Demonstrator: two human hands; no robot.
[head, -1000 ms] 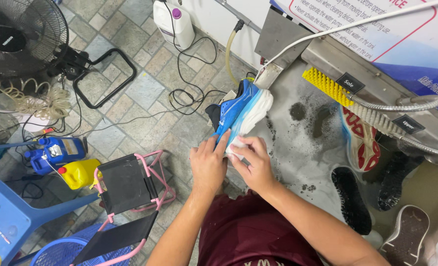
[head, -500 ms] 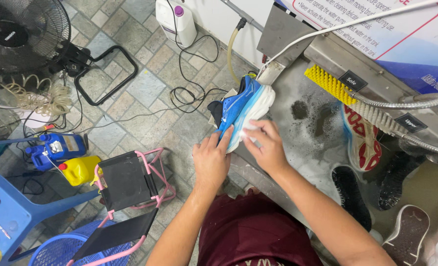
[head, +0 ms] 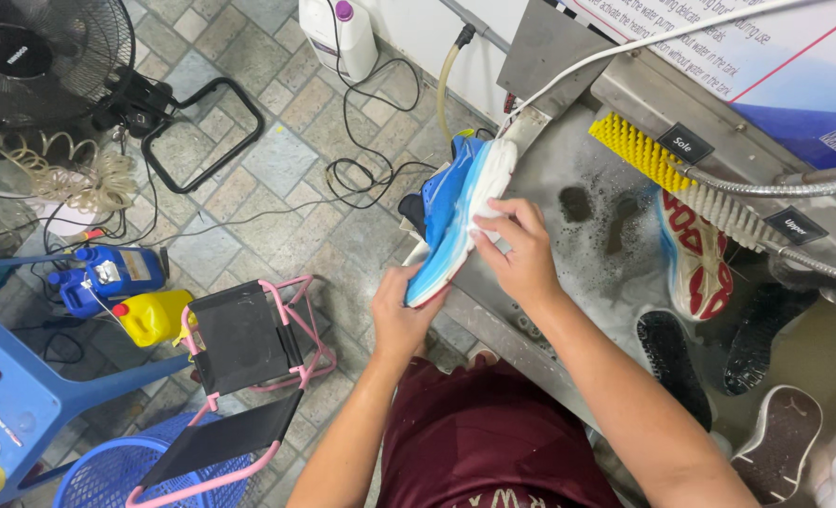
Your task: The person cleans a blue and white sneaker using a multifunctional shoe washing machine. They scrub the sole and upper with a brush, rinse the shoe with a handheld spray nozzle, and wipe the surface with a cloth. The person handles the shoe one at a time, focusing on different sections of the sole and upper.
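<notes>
A blue running shoe (head: 448, 202) with a thick white and light-blue sole lies on its side at the left edge of a wet steel basin (head: 568, 254). My left hand (head: 401, 315) grips the shoe's near end from below. My right hand (head: 520, 252) presses a small white pad against the white sole; the pad is mostly hidden under my fingers.
In the basin lie a white and red shoe (head: 693, 256), black insoles (head: 674, 367), a yellow brush (head: 636, 149) and a white brush on the machine. On the tiled floor stand a pink folding stool (head: 244, 348), a yellow jug (head: 153, 315), a blue machine (head: 108, 275), cables and a fan (head: 37, 52).
My right hand slid up the sole from the near end toward the middle. My left hand dropped to the shoe's near tip, and the shoe tilted more upright on its edge.
</notes>
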